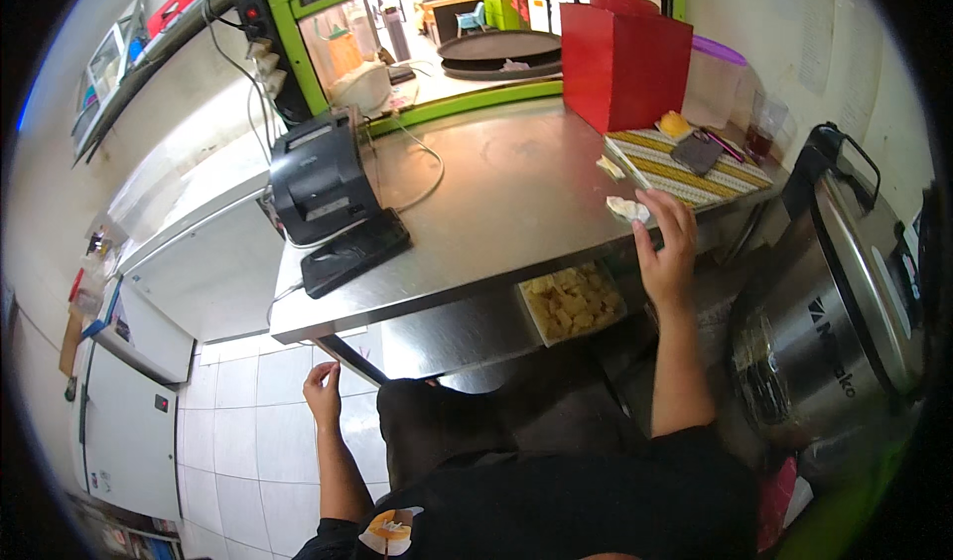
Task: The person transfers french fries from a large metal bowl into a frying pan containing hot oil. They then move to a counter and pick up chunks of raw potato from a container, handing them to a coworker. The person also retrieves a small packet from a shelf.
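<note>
My right hand (pixel 666 243) is over the right part of the steel table (pixel 484 188), its fingertips at a crumpled white piece, perhaps paper or food wrap (pixel 627 208); whether they grip it cannot be told. A smaller pale piece (pixel 610 167) lies just behind it, beside the striped mat (pixel 689 165). On the mat are a dark phone-like object (pixel 697 152), a pink pen (pixel 722 145) and a yellow food item (pixel 674 124). My left hand (pixel 322 389) hangs before the table's left front corner, fingers curled together, with nothing visible in it.
A black printer (pixel 324 180) and a black phone-like device (pixel 356 253) stand at the table's left. A red box (pixel 625 65) is at the back right, near a glass with dark drink (pixel 762 132). Below sits a tub of pale chunks (pixel 573 303). A large steel cooker (pixel 819 322) stands right.
</note>
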Available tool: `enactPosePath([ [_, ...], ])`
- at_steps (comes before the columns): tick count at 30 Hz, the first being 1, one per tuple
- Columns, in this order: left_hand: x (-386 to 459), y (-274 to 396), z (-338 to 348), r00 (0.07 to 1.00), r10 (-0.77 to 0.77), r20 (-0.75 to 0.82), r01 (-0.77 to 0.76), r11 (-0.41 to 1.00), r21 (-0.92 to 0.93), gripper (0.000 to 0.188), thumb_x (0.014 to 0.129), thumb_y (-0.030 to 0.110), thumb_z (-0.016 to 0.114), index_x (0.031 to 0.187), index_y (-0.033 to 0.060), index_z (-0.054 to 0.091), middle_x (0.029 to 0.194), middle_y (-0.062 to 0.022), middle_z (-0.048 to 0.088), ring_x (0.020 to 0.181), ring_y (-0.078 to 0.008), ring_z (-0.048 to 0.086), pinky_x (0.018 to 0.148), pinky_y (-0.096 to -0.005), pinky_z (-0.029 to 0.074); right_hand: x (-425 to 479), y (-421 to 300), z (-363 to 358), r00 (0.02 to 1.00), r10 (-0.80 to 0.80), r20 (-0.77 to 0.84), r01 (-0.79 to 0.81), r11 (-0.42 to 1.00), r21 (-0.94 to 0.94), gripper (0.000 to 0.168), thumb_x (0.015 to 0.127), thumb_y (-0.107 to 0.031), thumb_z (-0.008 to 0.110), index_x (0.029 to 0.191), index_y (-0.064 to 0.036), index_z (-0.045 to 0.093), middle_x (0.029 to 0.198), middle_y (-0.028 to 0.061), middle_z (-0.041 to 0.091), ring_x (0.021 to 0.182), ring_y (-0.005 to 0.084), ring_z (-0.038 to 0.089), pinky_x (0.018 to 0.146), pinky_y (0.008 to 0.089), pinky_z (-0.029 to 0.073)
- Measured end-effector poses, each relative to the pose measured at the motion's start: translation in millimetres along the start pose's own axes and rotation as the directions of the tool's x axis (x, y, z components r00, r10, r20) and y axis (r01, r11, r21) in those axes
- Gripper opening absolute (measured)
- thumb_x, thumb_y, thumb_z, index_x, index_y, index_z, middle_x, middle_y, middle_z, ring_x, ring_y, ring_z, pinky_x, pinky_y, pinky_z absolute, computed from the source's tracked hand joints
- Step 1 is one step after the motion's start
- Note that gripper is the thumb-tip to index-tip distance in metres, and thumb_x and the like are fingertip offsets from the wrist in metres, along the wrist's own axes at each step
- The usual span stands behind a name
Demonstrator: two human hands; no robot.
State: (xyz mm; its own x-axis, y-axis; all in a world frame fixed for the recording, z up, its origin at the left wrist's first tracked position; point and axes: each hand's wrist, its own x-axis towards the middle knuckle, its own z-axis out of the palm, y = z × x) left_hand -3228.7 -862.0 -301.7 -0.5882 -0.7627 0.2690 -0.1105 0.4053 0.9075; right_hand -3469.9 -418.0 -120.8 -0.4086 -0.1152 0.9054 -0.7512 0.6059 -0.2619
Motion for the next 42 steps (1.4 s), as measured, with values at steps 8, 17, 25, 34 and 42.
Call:
enactPosePath([
  [8, -10.7, -7.2, -9.2, 0.987, 0.019, -0.158, -0.027, 0.998, -0.049, 0.016, 0.078, 0.019, 0.062, 0.074, 0.0035, 0.062, 0.08, -0.0067, 0.061, 0.084, -0.0167, 0.054, 0.078, -0.0316, 0.038, 50.0, 36.1, 54.0, 0.927, 0.189, 0.323, -0.174, 0.982, -0.076, 0.014, 0.076, -0.009, 0.054, 0.086, 0.0, 0.06, 0.084, 0.0139, 0.057, 0.086, 0.0327, 0.051, 0.076, 0.0396, 0.043],
  [17, -14.2, -5.8, -27.2, 0.969, 0.06, -0.24, -0.035, 0.994, 0.108, 0.022, 0.071, 0.007, 0.061, 0.094, 0.0075, 0.06, 0.116, -0.0069, 0.048, 0.109, -0.0235, 0.044, 0.089, -0.0443, 0.033, 72.8, 69.3, 101.3, 0.823, 0.278, 0.495, -0.174, 0.954, -0.245, 0.018, 0.073, -0.01, 0.056, 0.088, -0.003, 0.062, 0.087, 0.0178, 0.059, 0.084, 0.0333, 0.055, 0.073, 0.0402, 0.044],
  [25, 0.4, -23.2, -32.7, 0.978, 0.125, -0.168, -0.129, 0.992, -0.009, 0.034, 0.069, 0.002, 0.058, 0.103, 0.0092, 0.055, 0.115, -0.0052, 0.049, 0.111, -0.0223, 0.042, 0.09, -0.0422, 0.034, 62.8, 77.9, 105.5, 0.918, 0.144, 0.369, -0.084, 0.981, -0.173, 0.013, 0.074, -0.006, 0.048, 0.075, -0.001, 0.06, 0.079, 0.0196, 0.057, 0.078, 0.0353, 0.055, 0.068, 0.0413, 0.044],
  [34, -8.6, 55.8, 9.3, 0.917, 0.199, -0.346, -0.208, 0.978, 0.013, 0.028, 0.077, 0.002, 0.053, 0.103, 0.0086, 0.053, 0.113, -0.0047, 0.047, 0.106, -0.0188, 0.044, 0.086, -0.0377, 0.035, 68.8, 66.7, 95.7, 0.974, 0.117, 0.193, -0.142, 0.982, 0.125, 0.011, 0.073, 0.0, 0.052, 0.079, 0.003, 0.06, 0.083, 0.0187, 0.056, 0.079, 0.0339, 0.055, 0.07, 0.0384, 0.044],
  [42, -5.2, 69.3, 10.3, 0.835, 0.327, -0.442, -0.359, 0.933, 0.012, 0.028, 0.075, -0.004, 0.049, 0.102, 0.0053, 0.051, 0.111, -0.0061, 0.047, 0.102, -0.0172, 0.046, 0.082, -0.0316, 0.039, 54.9, 80.3, 102.5, 0.958, 0.198, 0.208, -0.232, 0.96, 0.155, 0.02, 0.074, 0.003, 0.049, 0.088, 0.0, 0.062, 0.085, 0.0164, 0.056, 0.081, 0.0306, 0.054, 0.073, 0.036, 0.044],
])
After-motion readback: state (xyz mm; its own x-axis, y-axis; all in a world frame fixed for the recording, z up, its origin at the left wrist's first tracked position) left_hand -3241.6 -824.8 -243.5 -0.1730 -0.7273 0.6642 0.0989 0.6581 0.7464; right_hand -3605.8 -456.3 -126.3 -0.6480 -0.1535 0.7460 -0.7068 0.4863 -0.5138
